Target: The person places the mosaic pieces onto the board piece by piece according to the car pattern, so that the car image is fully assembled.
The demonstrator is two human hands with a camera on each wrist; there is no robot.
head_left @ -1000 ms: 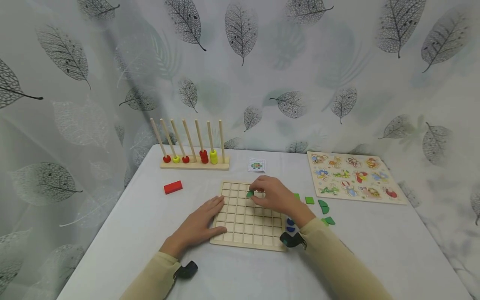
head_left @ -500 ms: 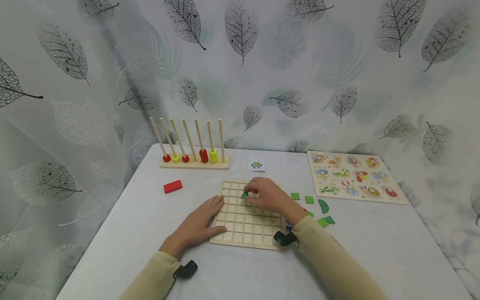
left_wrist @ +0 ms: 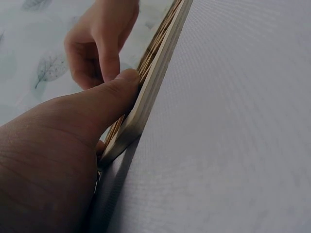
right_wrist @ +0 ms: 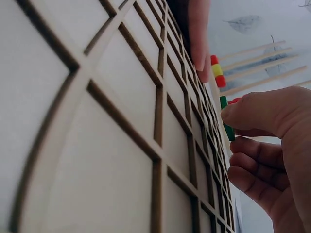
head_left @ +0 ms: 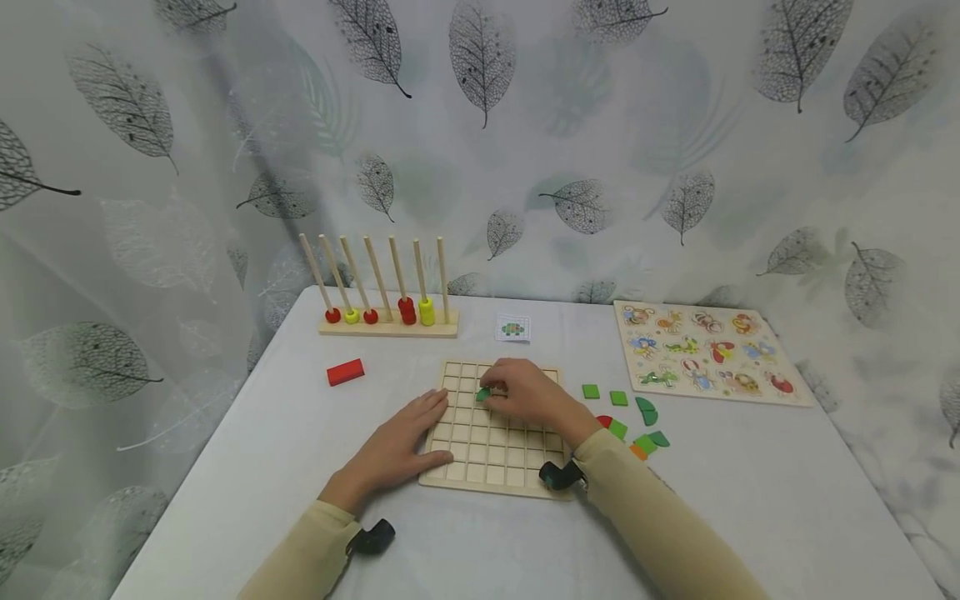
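Note:
A square wooden grid board (head_left: 497,457) lies on the white table. My left hand (head_left: 399,448) rests along its left edge, fingers straight; in the left wrist view the thumb (left_wrist: 114,92) presses on the rim. Above the upper part of the board, my right hand (head_left: 531,398) pinches a small dark green rounded tile (head_left: 482,394) between thumb and fingers. That green tile (right_wrist: 227,119) appears edge-on in the right wrist view, close over the grid. The grid cells that show hold no tiles; those under the right hand are hidden.
Green squares (head_left: 618,398), dark green rounded tiles (head_left: 647,411), a red piece (head_left: 603,421) and an orange piece (head_left: 638,451) lie right of the board. Behind it sit a pattern card (head_left: 513,327) and a bead rack (head_left: 390,330). A red block (head_left: 346,372) and an insect puzzle (head_left: 705,358) flank them.
My right hand has moved left over the board, carrying the dark green tile with it. The tiles at the right have come out from behind that arm. My left hand has stayed put.

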